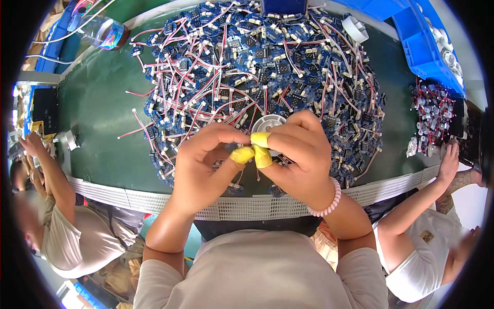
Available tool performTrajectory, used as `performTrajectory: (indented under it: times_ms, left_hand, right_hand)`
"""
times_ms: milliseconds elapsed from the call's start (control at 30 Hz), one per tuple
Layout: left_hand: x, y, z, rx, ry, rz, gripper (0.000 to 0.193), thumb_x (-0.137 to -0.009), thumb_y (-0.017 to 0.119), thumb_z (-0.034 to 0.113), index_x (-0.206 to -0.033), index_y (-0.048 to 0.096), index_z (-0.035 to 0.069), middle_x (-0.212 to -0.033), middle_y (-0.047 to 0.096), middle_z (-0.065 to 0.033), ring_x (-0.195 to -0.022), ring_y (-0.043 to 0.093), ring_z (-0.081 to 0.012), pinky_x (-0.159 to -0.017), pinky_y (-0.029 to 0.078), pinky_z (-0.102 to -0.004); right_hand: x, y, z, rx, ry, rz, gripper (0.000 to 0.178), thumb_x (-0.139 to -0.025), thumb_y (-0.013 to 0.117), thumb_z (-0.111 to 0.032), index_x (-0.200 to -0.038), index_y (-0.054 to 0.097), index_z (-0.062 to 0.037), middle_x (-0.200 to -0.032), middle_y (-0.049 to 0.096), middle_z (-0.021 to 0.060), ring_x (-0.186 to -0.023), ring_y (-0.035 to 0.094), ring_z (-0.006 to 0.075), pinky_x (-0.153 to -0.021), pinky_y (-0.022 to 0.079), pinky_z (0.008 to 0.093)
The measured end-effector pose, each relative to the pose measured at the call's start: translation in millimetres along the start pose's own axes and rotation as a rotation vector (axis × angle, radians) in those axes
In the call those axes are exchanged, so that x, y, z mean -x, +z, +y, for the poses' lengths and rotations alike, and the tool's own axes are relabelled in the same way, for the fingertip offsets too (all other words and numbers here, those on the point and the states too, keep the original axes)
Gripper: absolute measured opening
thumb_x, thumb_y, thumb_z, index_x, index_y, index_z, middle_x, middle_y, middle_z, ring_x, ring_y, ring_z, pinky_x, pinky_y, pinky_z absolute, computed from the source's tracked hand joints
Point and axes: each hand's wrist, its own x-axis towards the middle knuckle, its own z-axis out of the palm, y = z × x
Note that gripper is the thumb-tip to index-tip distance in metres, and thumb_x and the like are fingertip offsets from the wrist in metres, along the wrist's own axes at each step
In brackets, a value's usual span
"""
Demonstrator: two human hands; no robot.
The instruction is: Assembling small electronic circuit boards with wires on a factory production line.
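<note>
Both my hands meet at the near edge of a broad pile of small blue circuit boards [247, 56], many with thin red, white and black cables plugged in. My left hand [203, 162] is closed in a pinch, with yellow tape around its thumb tip. Fingertip to fingertip with it, my right hand [303, 154] pinches too, and yellow tape wraps its thumb and a fingertip. Whatever sits between the fingers is too small and hidden to name. Just beyond them lies a round white plastic part [268, 122], partly covered by the right hand.
A white perforated strip [247, 208] edges the green table [103, 139]. Another white plastic part [355, 29] lies at the pile's far right. Blue bins [411, 41] stand far right, a plastic bottle [103, 33] far left. People work at both sides; small wired parts [432, 116] lie rightward.
</note>
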Motion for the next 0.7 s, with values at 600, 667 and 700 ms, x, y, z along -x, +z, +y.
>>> performTrajectory:
  times_ms: [600, 667, 700]
  left_hand:
    - [-2.5, -4.8, -4.5, -0.105, 0.083, 0.007, 0.034, -0.081, 0.055, -0.012, -0.112, 0.060, 0.000, -0.103, 0.052, -0.0096, -0.095, 0.058, -0.0162, -0.081, 0.050, -0.0253]
    - [-2.8, -4.2, -1.6, -0.057, 0.055, 0.008, 0.030, -0.082, 0.054, -0.012, -0.110, 0.061, -0.001, -0.103, 0.053, -0.0097, -0.094, 0.059, -0.0164, -0.081, 0.050, -0.0258]
    - [-2.5, -3.9, -0.6, -0.010, 0.024, 0.013, 0.027, -0.083, 0.054, -0.012, -0.108, 0.061, -0.003, -0.102, 0.054, -0.0098, -0.092, 0.060, -0.0167, -0.080, 0.051, -0.0264]
  right_hand:
    - [2.2, -1.8, 6.4, -0.199, 0.222, -0.079, 0.017, -0.066, 0.070, -0.005, -0.082, 0.065, -0.0058, -0.075, 0.064, 0.0024, -0.073, 0.051, 0.0206, -0.067, 0.038, 0.0322]
    - [4.2, -1.6, 7.1, -0.162, 0.212, -0.088, 0.018, -0.065, 0.070, -0.006, -0.082, 0.064, -0.0067, -0.075, 0.063, 0.0016, -0.075, 0.050, 0.0201, -0.069, 0.036, 0.0325]
    - [5.0, -0.7, 6.9, -0.129, 0.203, -0.100, 0.019, -0.064, 0.071, -0.007, -0.082, 0.064, -0.0077, -0.075, 0.062, 0.0008, -0.076, 0.049, 0.0196, -0.070, 0.034, 0.0328]
